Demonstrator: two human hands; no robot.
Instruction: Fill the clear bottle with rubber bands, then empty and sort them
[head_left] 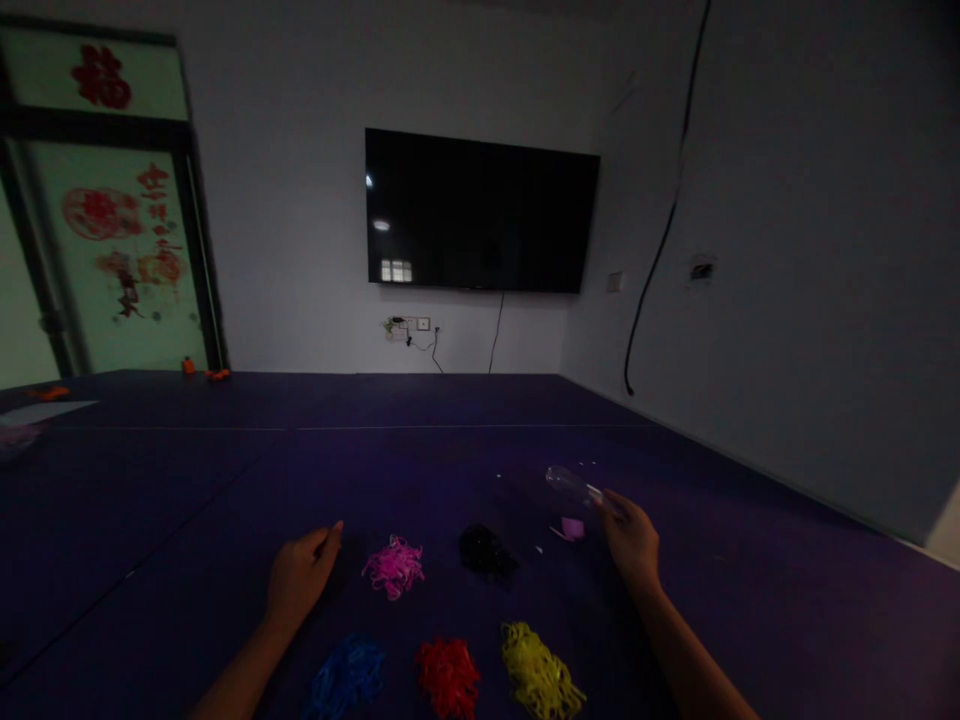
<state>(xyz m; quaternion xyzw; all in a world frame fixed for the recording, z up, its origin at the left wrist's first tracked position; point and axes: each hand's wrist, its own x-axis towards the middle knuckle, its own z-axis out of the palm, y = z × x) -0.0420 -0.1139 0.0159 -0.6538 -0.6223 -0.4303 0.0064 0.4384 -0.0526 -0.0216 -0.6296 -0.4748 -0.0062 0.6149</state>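
Note:
My right hand (630, 540) is closed around one end of a clear plastic bottle (566, 482), tilted above the table. Just below it lies a small purple piece (572, 528) that looks like a cap, with a thin pale strip beside it. My left hand (301, 572) is curled by the table, left of a pink pile of thin rubber bands (394, 567); what its fingers hold, if anything, is hidden. A black pile of bands (486, 552) lies between the hands. Nearer me are blue (346, 678), red (448, 678) and yellow (541, 672) piles.
The table (420, 470) has a dark purple cover, with small white scraps near the bottle. Orange objects (217, 375) sit at its far left edge. Behind it, a television (480, 215) hangs on the wall, and a black cable (660, 240) dangles at the right.

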